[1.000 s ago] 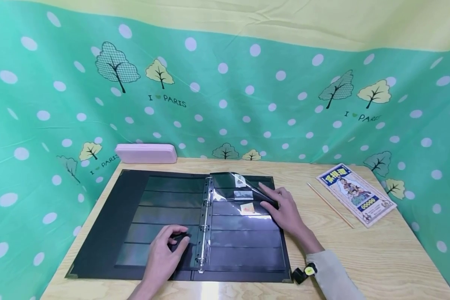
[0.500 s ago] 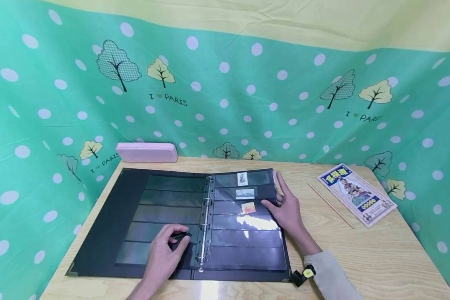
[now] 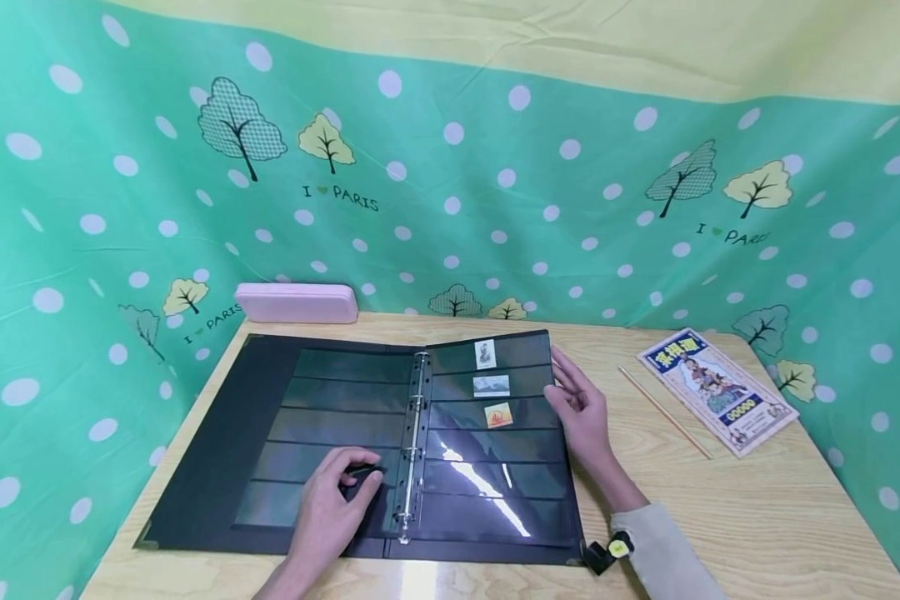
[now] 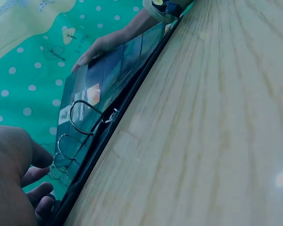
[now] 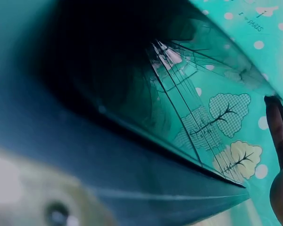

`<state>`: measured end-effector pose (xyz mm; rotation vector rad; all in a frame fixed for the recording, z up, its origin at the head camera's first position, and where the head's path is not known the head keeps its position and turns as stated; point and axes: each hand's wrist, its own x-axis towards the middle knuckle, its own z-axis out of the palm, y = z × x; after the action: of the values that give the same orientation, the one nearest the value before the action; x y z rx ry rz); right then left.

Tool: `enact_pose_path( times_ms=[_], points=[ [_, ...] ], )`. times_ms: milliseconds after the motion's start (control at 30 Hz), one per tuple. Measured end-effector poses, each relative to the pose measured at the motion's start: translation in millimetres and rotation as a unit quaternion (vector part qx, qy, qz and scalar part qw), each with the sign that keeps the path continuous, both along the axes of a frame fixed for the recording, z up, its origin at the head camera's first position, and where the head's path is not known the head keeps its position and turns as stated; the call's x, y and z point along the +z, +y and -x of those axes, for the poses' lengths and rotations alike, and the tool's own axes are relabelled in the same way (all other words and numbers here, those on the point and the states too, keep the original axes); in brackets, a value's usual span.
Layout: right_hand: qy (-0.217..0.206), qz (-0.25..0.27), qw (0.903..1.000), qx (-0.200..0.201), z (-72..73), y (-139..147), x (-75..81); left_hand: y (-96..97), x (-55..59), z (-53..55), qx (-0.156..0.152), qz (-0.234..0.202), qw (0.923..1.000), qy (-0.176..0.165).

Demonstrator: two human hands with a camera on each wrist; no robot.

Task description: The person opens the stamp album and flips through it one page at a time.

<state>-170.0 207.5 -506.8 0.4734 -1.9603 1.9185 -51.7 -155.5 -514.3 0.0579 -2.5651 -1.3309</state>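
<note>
A black ring-bound stamp album [image 3: 195, 433] lies open on the table. Its right-hand clear-pocket page [image 3: 495, 479] is tilted up at the outer edge. Three stamps show in its upper pockets: a grey upright stamp [image 3: 486, 354], a bluish wide stamp [image 3: 491, 386] and an orange stamp [image 3: 498, 416]. My right hand [image 3: 583, 417] holds that page's outer edge, thumb in front, fingers behind. My left hand [image 3: 332, 500] rests loosely curled over the lower part of the left page [image 3: 337, 421]; something dark shows between its thumb and fingers, too unclear to name.
Metal rings [image 3: 412, 454] run down the album's middle. Behind it stands a pink case [image 3: 296, 303] by the dotted curtain [image 3: 450, 208]. A thin wooden stick [image 3: 663, 412] and a printed booklet [image 3: 716, 390] lie on the table [image 3: 780, 508] at the right.
The right page's upper corner was curled over one second ago; it now stands flatter, with its outer edge raised. My right hand has shifted slightly outward along that edge. My left hand keeps its place.
</note>
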Motion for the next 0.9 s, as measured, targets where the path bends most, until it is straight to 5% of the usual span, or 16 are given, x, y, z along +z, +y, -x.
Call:
enact_pose_path(
  times_ms=[267,633,900],
  points=[
    [0.039,0.023,0.9951,0.087,-4.4,-2,4.1,0.9,0.7,0.3,-0.004,-0.003,1.0000,0.007],
    [0.074,-0.033,0.9908,0.109,-12.0,-17,12.7,1.9,8.9,3.6,-0.014,-0.015,0.9993,0.033],
    [0.027,-0.070,0.9937,0.083,-19.2,-26,23.9,28.7,45.0,9.0,-0.115,-0.048,0.9893,0.077]
  ],
)
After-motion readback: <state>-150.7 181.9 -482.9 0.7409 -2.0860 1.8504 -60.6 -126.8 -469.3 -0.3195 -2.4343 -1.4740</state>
